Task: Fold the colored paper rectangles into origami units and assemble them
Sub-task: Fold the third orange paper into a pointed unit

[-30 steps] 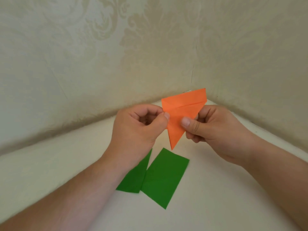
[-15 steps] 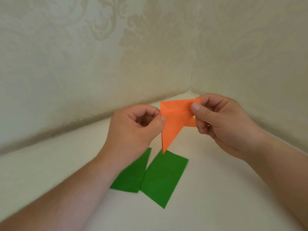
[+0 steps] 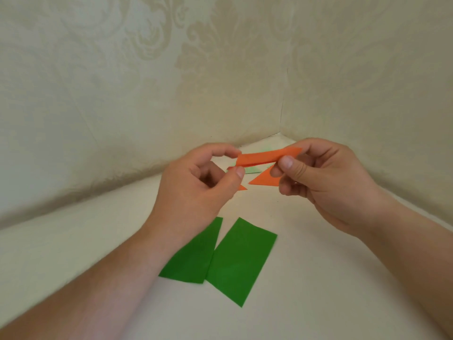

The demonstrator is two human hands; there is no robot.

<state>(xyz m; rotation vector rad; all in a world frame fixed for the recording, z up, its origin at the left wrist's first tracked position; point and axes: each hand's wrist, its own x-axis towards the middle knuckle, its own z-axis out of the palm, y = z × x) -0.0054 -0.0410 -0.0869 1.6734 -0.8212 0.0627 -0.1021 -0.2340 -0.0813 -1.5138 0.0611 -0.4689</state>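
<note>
A folded orange paper (image 3: 263, 157) is held in the air near the table's back corner. My left hand (image 3: 196, 190) pinches its left end between thumb and forefinger. My right hand (image 3: 326, 185) pinches its right end, thumb on top. The top of the paper is folded into a narrow strip, and a triangular flap (image 3: 266, 179) hangs below it. Two flat green paper rectangles (image 3: 241, 260) (image 3: 191, 257) lie side by side on the white table below my hands.
A pale green paper piece (image 3: 252, 170) lies on the table behind the orange paper, partly hidden. Patterned cream walls (image 3: 171, 82) meet in a corner just behind my hands. The white table surface (image 3: 318, 290) extends toward me.
The orange paper has gone from an upright pointed shape to lying nearly level, its top folded into a strip. Both hands have moved slightly up and back. The pale green piece now shows.
</note>
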